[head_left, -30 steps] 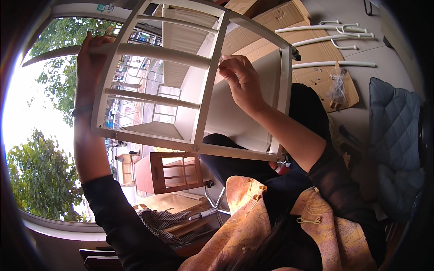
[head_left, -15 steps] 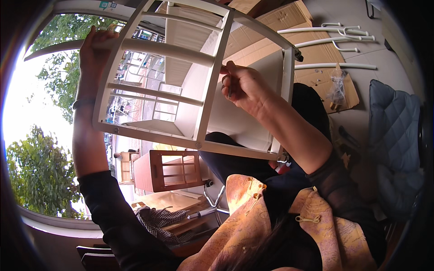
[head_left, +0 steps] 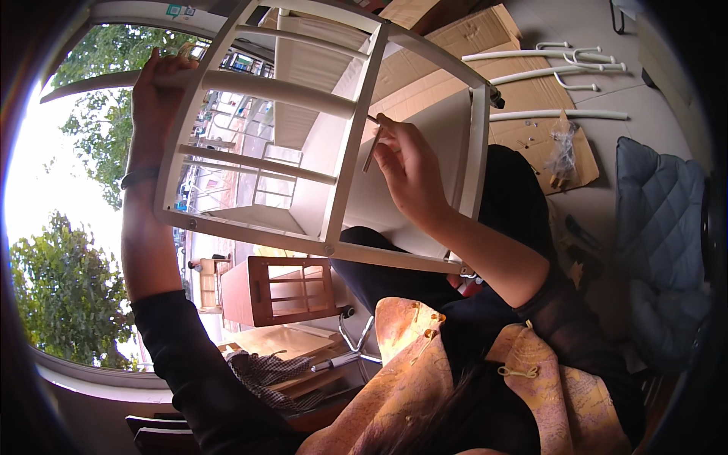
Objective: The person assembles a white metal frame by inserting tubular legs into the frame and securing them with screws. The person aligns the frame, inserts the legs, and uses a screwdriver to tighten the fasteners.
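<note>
Across my lap a white frame (head_left: 339, 163) with crossbars is held tilted up. My left hand (head_left: 161, 80) is at the frame's far left, its fingers closed around a curved pale bar (head_left: 284, 92) that runs through to the middle rail. At that rail, near the bar's right end, my right hand (head_left: 409, 155) pinches a thin metal hex key (head_left: 371, 149). One end of the key meets the rail; its long arm points down. Whatever the tip sits in is too small to make out.
Flattened cardboard (head_left: 523, 114) lies behind on the floor, with white curved tubes (head_left: 557, 116), a clear bag of hardware (head_left: 562, 144) and small loose parts. A blue quilted cushion (head_left: 658, 220) is at the right. A brown wooden stool (head_left: 280, 290) stands left of my knees, near the window.
My right hand has turned and its fingers have opened out somewhat, so the hex key's long arm now shows. The frame has shifted slightly left. My left hand stays in place.
</note>
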Available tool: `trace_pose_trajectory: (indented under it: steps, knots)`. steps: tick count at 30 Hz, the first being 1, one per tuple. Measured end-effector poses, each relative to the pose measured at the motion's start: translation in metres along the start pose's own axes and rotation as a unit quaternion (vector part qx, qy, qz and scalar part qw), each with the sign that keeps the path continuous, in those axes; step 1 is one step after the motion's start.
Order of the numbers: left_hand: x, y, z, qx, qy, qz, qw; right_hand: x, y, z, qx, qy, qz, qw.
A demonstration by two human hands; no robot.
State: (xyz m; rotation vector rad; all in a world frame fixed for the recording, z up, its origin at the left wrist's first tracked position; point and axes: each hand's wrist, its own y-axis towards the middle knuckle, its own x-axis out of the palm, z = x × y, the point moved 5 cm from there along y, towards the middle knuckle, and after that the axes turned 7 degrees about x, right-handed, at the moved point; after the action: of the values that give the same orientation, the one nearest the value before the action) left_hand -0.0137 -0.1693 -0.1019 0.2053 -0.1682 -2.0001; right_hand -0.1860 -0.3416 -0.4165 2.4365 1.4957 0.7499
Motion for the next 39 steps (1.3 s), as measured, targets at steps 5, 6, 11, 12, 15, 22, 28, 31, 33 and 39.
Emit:
trace_pose_trajectory:
  steps: [5,6,11,12,15,22,28,31,33,39]
  knots:
    - [0.002,0.000,-0.001,-0.002,0.011,-0.014,1.000,-0.007,0.004,-0.008,-0.196,-0.250,0.027,0.948]
    - [0.003,0.000,-0.001,-0.008,0.001,-0.025,1.000,-0.007,0.005,-0.008,-0.203,-0.255,0.026,0.945]
    - [0.000,-0.002,0.000,-0.021,0.016,-0.027,0.999,-0.006,0.012,-0.013,-0.235,-0.270,0.039,0.933]
    - [0.001,-0.002,0.000,-0.029,0.009,-0.041,0.999,-0.006,0.016,-0.014,-0.246,-0.260,0.048,0.933]
    - [0.002,-0.001,0.000,-0.030,0.035,-0.068,0.997,-0.006,0.044,0.006,-0.001,-0.074,0.013,0.997]
    - [0.001,0.000,0.000,-0.024,0.025,-0.053,0.998,0.020,0.052,0.044,0.490,0.378,-0.190,0.762]
    - [0.004,-0.001,-0.001,-0.022,0.001,-0.055,0.998,0.010,0.057,0.039,0.129,0.180,0.028,0.975]
    - [0.007,-0.002,-0.001,-0.017,0.000,-0.062,0.998,0.005,0.054,0.034,-0.013,0.103,0.042,0.994]
    - [0.004,-0.002,-0.001,-0.005,0.028,-0.024,0.999,-0.001,0.050,0.028,-0.085,0.016,0.036,0.996]
    - [0.003,-0.003,-0.001,-0.007,0.022,-0.018,1.000,-0.007,0.041,0.015,-0.194,-0.190,0.003,0.962]
